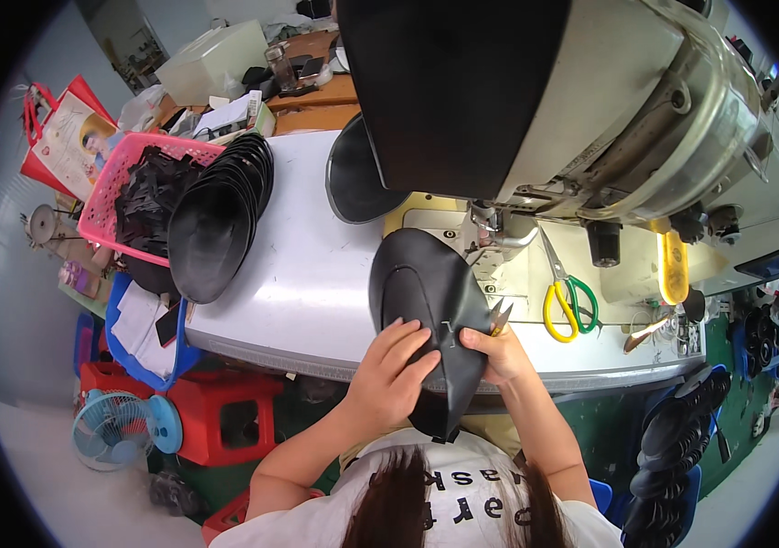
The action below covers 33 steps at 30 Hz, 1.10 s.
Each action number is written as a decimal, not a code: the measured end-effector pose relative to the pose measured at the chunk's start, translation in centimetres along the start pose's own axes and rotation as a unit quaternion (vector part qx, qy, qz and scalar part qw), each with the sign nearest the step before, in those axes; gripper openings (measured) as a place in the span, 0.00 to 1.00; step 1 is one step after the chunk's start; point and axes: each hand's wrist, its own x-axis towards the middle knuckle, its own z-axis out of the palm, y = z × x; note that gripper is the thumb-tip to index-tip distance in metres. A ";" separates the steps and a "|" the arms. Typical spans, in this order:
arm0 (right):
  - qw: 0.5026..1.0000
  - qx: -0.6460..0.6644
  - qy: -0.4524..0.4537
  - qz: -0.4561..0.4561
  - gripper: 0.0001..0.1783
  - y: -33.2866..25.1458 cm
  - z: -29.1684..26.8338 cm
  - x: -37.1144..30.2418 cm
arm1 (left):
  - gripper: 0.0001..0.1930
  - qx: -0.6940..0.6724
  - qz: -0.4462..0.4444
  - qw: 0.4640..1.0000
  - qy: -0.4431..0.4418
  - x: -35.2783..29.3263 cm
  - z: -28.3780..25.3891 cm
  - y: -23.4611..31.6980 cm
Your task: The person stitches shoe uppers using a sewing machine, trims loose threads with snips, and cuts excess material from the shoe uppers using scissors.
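A black leather shoe upper (428, 288), curved and stitched, is held up at the table's front edge, before the sewing machine. My left hand (394, 370) grips its left side, fingers lying over the surface. On the other side my right hand (502, 354) pinches the edge with the thumb on top. Small pointed blades, which look like thread snips (502, 316), stick out of my right hand; their handles are hidden in it. A pale thread or mark shows on the leather between my hands. The machine's needle area (490, 228) lies just beyond the piece.
The sewing machine head (581, 100) overhangs the far right. Scissors with yellow and green handles (567, 297) lie right of my hands. To the left are a stack of black leather pieces (216, 228) and a pink basket (97, 205) of black strips. Another black piece (353, 178) lies behind.
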 end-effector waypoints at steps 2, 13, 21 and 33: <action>1.000 -0.007 -0.002 0.026 0.21 0.3 0.4 0.2 | 0.14 -0.031 -0.008 0.998 0.058 -0.2 0.3 -0.5; 0.999 -0.001 -0.008 0.040 0.22 -0.3 2.2 1.3 | 0.22 0.057 0.061 0.986 0.141 0.9 0.7 -2.3; 0.964 -0.250 0.031 -0.080 0.14 -3.1 4.2 2.8 | 0.17 0.140 0.071 0.958 0.239 5.6 -0.4 -6.3; 0.954 -0.117 0.122 -0.248 0.07 -6.5 -0.5 0.7 | 0.22 -0.036 0.098 0.981 0.161 10.7 4.2 -6.1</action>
